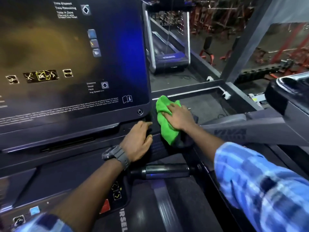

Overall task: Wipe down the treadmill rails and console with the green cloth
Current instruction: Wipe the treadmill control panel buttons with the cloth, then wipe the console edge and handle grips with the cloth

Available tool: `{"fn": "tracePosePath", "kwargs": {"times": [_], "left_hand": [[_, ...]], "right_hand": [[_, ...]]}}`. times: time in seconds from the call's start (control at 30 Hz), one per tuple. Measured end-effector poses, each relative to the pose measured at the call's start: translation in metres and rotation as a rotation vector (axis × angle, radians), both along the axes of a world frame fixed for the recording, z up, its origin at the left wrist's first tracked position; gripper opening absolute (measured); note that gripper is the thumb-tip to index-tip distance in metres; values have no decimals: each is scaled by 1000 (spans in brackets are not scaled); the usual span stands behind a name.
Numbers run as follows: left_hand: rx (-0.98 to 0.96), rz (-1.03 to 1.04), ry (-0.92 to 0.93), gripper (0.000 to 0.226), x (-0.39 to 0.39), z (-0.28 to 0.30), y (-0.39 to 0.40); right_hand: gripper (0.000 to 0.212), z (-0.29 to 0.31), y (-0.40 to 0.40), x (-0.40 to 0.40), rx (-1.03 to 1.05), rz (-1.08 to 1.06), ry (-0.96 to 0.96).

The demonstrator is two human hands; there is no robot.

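The right hand [179, 117] presses the cloth [165, 121] flat, fingers extended, against the console [75, 134] corner beside the rail [242, 129], apparently for wiping contact, while the left hand [138, 141] rests loosely curled on the console edge, likely bracing.

The big dark glossy console screen [71, 56] walls off the left, the grey slanted side rail [242, 126] bounds the right, leaving open floor [205, 104] beyond between them.
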State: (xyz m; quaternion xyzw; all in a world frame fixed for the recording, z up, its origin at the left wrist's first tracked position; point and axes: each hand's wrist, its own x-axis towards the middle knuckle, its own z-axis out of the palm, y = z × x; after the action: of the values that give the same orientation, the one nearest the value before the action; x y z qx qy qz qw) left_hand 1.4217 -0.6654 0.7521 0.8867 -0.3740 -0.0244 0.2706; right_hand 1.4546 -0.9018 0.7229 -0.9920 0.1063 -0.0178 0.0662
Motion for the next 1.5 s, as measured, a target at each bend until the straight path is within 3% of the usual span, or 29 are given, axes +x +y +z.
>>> {"fn": "tracePosePath", "kwargs": {"times": [0.07,0.2,0.33,0.5,0.63,0.83,0.97,1.07,1.17,1.27,1.4,1.5], "left_hand": [[-9,-11,-13,60,0,-2,0],[-73,-33,-12,55,4,-3,0],[-59,-1,-10,57,1,-2,-1],[31,-16,-28,60,-5,-6,-15],[55,-69,-18,56,-28,-14,-44],[259,-122,89,52,-84,-26,-71],[405,-57,-2,58,-104,-23,-73],[373,-64,-76,47,-110,-22,-66],[375,-111,-111,38,-112,-27,-61],[445,-143,-206,55,-115,-32,-56],[462,-173,-273,66,-116,-38,-49],[469,-191,-244,59,-114,-37,-49]], "right_hand": [[69,7,26,23,50,-63,43],[55,12,57,3,-62,167,55],[81,4,-1,-48,-83,419,33],[91,11,2,-28,90,29,80],[96,3,-4,-63,69,121,114],[82,-7,-33,-125,424,-45,52],[84,-2,-36,-178,632,-90,47],[79,3,-43,-233,745,-49,106],[67,6,-55,-266,840,-155,208],[61,9,-36,-242,763,-309,153],[96,11,8,-227,324,-369,140],[110,12,23,-287,106,-307,215]]}}
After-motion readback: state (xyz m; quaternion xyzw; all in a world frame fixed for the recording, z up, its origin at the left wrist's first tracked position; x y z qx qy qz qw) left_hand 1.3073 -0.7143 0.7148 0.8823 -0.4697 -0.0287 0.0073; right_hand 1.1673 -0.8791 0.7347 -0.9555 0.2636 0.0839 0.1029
